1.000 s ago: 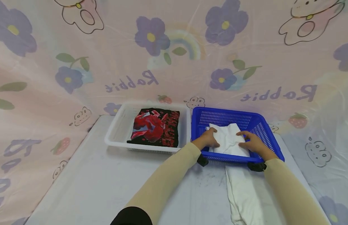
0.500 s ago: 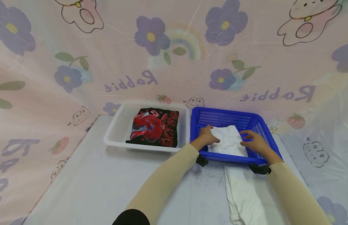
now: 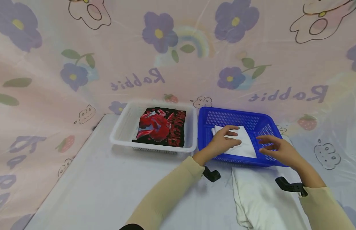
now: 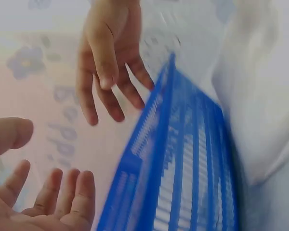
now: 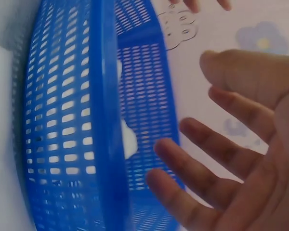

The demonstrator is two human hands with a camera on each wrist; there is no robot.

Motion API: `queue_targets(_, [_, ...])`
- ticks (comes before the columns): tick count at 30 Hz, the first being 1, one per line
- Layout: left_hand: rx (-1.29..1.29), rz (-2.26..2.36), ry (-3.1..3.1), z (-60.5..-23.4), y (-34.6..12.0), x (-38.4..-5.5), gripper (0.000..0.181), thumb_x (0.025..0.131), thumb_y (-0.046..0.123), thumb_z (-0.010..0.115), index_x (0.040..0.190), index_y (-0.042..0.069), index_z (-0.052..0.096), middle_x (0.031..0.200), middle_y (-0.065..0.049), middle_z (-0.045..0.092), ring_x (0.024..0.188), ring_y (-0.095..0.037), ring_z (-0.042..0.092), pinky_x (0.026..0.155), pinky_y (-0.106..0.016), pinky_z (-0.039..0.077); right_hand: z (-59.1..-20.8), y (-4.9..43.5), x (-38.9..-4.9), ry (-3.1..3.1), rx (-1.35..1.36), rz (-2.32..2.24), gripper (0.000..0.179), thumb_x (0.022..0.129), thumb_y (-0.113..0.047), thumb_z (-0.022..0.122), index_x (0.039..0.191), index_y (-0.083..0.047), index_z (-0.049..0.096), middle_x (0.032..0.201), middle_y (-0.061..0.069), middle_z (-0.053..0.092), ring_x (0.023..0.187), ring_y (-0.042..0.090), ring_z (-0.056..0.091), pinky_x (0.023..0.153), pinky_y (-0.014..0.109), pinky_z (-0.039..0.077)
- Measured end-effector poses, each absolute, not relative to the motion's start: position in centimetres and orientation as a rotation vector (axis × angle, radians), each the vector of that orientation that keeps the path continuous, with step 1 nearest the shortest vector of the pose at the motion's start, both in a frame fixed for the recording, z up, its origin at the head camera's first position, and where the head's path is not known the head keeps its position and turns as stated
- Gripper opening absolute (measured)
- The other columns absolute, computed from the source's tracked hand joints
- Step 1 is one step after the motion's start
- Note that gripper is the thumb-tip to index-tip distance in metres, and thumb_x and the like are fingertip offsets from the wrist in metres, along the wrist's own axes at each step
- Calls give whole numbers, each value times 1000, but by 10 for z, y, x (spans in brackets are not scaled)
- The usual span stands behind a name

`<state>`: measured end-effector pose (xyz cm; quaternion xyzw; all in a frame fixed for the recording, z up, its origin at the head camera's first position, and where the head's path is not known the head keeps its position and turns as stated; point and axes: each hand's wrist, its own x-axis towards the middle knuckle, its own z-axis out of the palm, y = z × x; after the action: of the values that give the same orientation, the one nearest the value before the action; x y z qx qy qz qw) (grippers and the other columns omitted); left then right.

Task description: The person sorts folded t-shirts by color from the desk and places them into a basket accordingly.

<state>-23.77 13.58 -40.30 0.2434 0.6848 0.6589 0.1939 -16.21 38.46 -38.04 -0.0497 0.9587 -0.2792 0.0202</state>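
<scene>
A folded white cloth lies in the blue plastic basket. Above it hovers my left hand, fingers spread and holding nothing; it hides part of the cloth. My right hand is over the basket's right side, also holding nothing, with relaxed fingers apart from the cloth. In the left wrist view the left hand shows its palm, and the right hand hangs beside the basket wall. The right wrist view shows the right hand with loosely extended fingers beside the basket rim.
To the left stands a white basket holding a folded black garment with a red print. Another white cloth lies on the white table in front of the blue basket. A patterned sheet hangs behind.
Both hands have let go of the folded white cloth and lifted. The right hand has moved right and nearer; the left has risen over the cloth. The cloth stays in the blue basket.
</scene>
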Motion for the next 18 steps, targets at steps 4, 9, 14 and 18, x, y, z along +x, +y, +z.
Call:
queue_targets(4, [774, 1874, 1787, -399, 129, -211, 46, 88, 17, 70, 131, 26, 56, 122, -6, 63, 87, -1, 63, 71, -24, 54, -374, 384, -141, 2975, -183, -854, 51, 93, -28, 65, 136, -6, 50, 125, 27, 59, 96, 8, 64, 70, 31, 56])
queue_targets(9, [841, 1763, 1736, -404, 124, -178, 45, 88, 15, 70, 130, 24, 57, 114, 2, 64, 83, 2, 63, 69, -19, 52, -375, 387, -117, 2975, -264, -864, 47, 91, -21, 68, 133, -7, 53, 121, 23, 61, 89, -9, 59, 67, 21, 53])
queue_targets(14, [750, 1639, 1815, -423, 124, -151, 44, 86, 20, 72, 127, 30, 59, 112, 12, 62, 90, 2, 62, 72, -19, 51, -383, 396, -93, 2948, -223, -812, 48, 90, -22, 68, 133, -7, 53, 119, 20, 63, 89, -8, 60, 66, 22, 53])
queue_targets(18, [582, 1536, 1930, -445, 128, -135, 50, 81, 25, 76, 125, 40, 57, 122, 9, 56, 100, -6, 61, 72, -24, 49, -400, 405, -76, 2900, -120, -740, 54, 88, -25, 70, 134, -3, 51, 123, 25, 60, 87, 0, 64, 67, 28, 56])
